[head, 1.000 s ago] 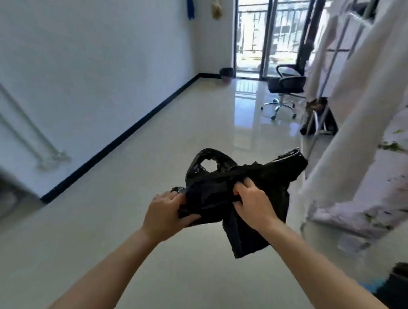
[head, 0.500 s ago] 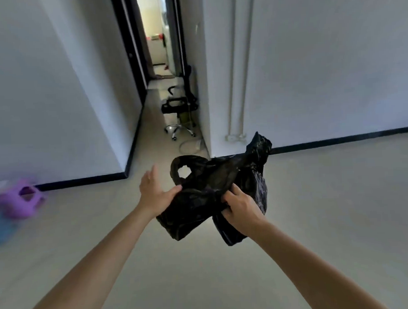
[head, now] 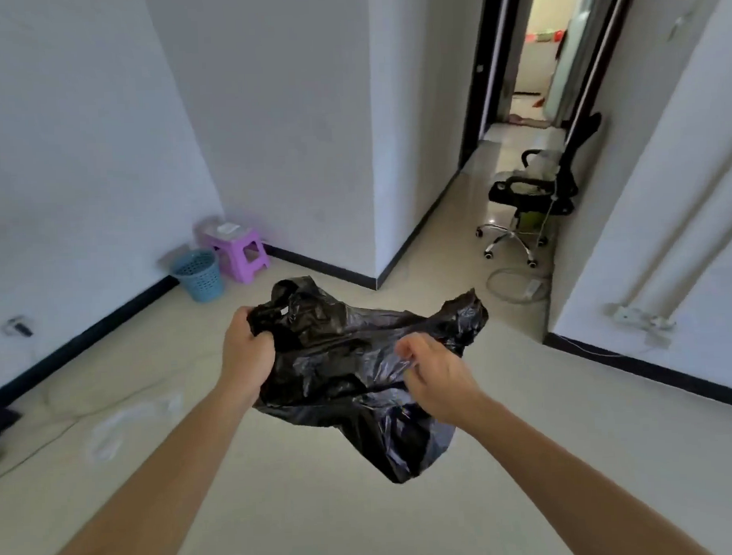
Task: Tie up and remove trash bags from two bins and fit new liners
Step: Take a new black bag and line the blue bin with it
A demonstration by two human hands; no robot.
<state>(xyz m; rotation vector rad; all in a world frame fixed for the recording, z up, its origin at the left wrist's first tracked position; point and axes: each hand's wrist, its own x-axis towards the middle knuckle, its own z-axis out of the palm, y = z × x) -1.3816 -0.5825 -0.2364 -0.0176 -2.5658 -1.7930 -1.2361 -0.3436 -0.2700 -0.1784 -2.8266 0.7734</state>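
Note:
A crumpled black plastic bin liner (head: 350,361) hangs in the air in front of me, held between both hands. My left hand (head: 246,352) grips its left handle loop in a fist. My right hand (head: 438,378) pinches the bag's right side with its fingers. The bag's bottom droops below my right hand. A light blue perforated bin (head: 198,275) stands on the floor by the left wall, some way ahead of my hands; it looks unlined.
A purple plastic stool (head: 237,250) stands beside the blue bin in the corner. A black office chair (head: 527,201) sits in the corridor on the right, with a cable coil (head: 518,284) on the floor near it. White pipes (head: 667,266) run down the right wall.
The view has swung left across the room, bringing the blue bin and purple stool into sight. My hands have pulled apart, spreading the black bag wider, and my left hand now grips it.

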